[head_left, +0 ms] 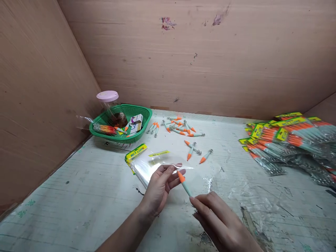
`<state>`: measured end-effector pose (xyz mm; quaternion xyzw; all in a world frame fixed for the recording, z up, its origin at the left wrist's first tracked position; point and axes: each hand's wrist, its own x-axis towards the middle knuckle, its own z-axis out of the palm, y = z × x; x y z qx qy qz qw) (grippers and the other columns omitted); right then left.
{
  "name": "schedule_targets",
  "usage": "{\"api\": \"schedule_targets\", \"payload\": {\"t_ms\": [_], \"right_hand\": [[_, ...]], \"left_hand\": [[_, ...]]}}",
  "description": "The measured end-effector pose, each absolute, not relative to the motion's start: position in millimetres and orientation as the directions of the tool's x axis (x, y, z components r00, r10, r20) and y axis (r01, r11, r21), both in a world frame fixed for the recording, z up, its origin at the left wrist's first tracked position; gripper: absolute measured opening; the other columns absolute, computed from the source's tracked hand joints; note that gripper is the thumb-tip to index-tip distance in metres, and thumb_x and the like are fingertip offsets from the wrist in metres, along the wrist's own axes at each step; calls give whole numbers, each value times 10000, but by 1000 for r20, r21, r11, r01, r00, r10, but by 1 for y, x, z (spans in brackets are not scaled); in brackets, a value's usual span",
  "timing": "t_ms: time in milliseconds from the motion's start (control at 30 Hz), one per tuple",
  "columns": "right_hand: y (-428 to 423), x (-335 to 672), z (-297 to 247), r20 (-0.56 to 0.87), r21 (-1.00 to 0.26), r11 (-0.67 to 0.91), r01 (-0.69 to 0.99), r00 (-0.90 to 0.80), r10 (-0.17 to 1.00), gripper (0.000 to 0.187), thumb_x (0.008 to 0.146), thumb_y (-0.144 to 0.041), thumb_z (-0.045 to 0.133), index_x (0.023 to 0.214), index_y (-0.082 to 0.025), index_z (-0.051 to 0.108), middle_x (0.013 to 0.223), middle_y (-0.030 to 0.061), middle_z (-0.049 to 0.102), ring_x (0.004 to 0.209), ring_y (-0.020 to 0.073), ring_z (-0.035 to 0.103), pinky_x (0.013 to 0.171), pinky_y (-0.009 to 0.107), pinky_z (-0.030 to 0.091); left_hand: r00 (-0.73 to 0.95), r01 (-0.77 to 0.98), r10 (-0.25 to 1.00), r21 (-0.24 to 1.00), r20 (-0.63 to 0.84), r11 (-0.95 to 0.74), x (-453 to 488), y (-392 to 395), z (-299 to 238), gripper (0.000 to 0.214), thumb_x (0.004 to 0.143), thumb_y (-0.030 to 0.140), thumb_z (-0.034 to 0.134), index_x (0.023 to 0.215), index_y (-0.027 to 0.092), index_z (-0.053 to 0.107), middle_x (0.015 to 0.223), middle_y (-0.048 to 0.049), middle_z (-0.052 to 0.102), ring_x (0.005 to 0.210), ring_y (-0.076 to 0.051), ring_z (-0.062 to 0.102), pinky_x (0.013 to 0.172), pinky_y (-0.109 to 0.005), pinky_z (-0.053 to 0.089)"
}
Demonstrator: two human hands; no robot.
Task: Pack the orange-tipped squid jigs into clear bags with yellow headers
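Note:
My left hand pinches the edge of a clear plastic bag with a yellow printed header. In my right hand is a fishing lure, held by its pale green end between thumb and fingers. Its orange tip points up and left, close to my left fingers at the bag's edge. Under and behind my left hand lies a stack of clear bags with yellow-green headers. Beyond my hands, three loose lures with metal hooks rest on the table.
A pile of packed lures lies at the right. More loose lures are scattered at the back middle. A green basket at the back left holds a pink-lidded jar, small boxes and packed lures. Wooden panels enclose the table.

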<state>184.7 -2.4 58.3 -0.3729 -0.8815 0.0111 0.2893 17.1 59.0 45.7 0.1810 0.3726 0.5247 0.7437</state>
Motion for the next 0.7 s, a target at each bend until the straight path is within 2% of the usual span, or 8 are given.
{"api": "schedule_targets", "payload": {"t_ms": [100, 200, 300, 400, 567, 700], "right_hand": [[2, 179, 54, 583, -177, 722, 669, -520, 625, 326, 854, -63, 501, 1177, -83, 542, 900, 131, 651, 791, 207, 600, 663, 336, 507], [7, 172, 48, 666, -241, 703, 670, -412, 621, 273, 844, -56, 531, 1115, -90, 554, 945, 131, 667, 860, 213, 610, 743, 358, 511], [8, 170, 43, 722, -284, 711, 644, -345, 600, 203, 826, -27, 550, 1011, -109, 577, 1000, 142, 673, 897, 216, 609, 767, 370, 512], [7, 172, 40, 749, -247, 746, 619, -367, 552, 266, 821, -16, 554, 1072, -105, 572, 1069, 170, 658, 908, 229, 599, 736, 384, 519], [5, 176, 41, 742, -203, 749, 631, -399, 538, 288, 850, -5, 481, 1110, -84, 577, 1098, 198, 631, 994, 258, 575, 765, 401, 515], [5, 183, 38, 724, -230, 741, 631, -398, 564, 292, 861, -9, 458, 1119, -81, 572, 1167, 214, 599, 1018, 258, 569, 775, 406, 517]], "left_hand": [[283, -635, 898, 636, -337, 439, 21, 51, 48, 396, 801, 191, 636, 1175, 202, 506, 1170, -104, 639, 944, -226, 661, 830, -352, 511], [394, -632, 866, 593, -309, 499, 24, 44, 50, 597, 781, 175, 659, 1303, 272, 388, 1263, -106, 584, 969, -244, 655, 824, -351, 504], [440, -653, 845, 538, -304, 534, 23, 43, 52, 487, 850, 348, 560, 1303, 265, 401, 1307, -136, 542, 942, -284, 662, 742, -367, 518], [438, -674, 842, 506, -313, 539, 21, 46, 53, 457, 885, 461, 440, 1284, 239, 431, 1267, -157, 567, 896, -291, 675, 739, -399, 518], [445, -670, 831, 493, -333, 556, 23, 45, 55, 484, 898, 432, 429, 1326, 211, 383, 1191, -180, 610, 920, -276, 668, 803, -421, 504], [433, -697, 831, 455, -350, 555, 23, 45, 57, 457, 900, 384, 450, 1321, 226, 376, 1303, -160, 534, 939, -285, 662, 839, -471, 496]]}}
